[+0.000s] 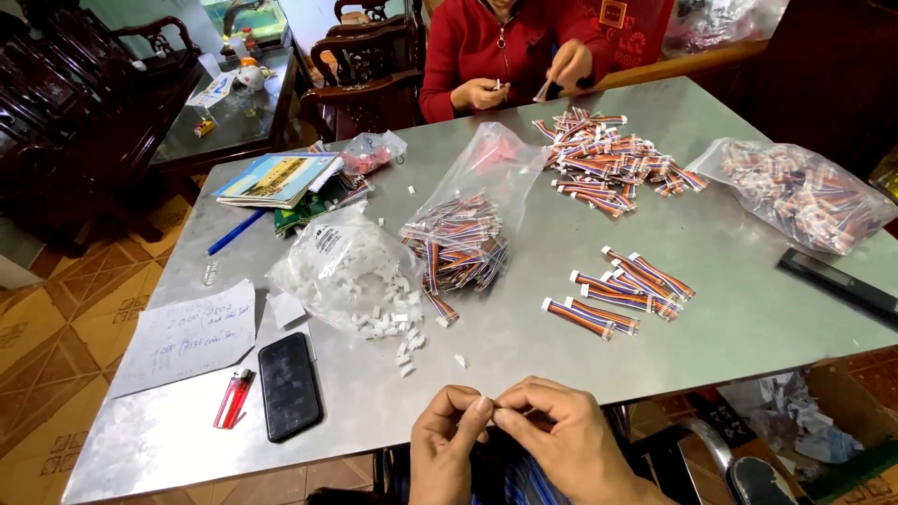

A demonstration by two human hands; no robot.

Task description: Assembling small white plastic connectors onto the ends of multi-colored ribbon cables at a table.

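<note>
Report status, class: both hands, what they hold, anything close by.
Left hand and right hand pinched together on a tiny white piece. Loose white clips just ahead on table. Phone at left.

The scene was evenly and fairly brightly lit from above and from the far side. The metal table point(730, 309) threw back a broad, soft sheen, strongest on its near left part and along the far right. Shadows under the clear plastic bags point(468, 187) were faint and short. The far left corner, with dark wooden chairs point(84, 103), stayed dim. The wide lens bent the table's edges outward toward the corners. The hands at the near edge looked slightly soft; the middle of the table was sharp.
</note>
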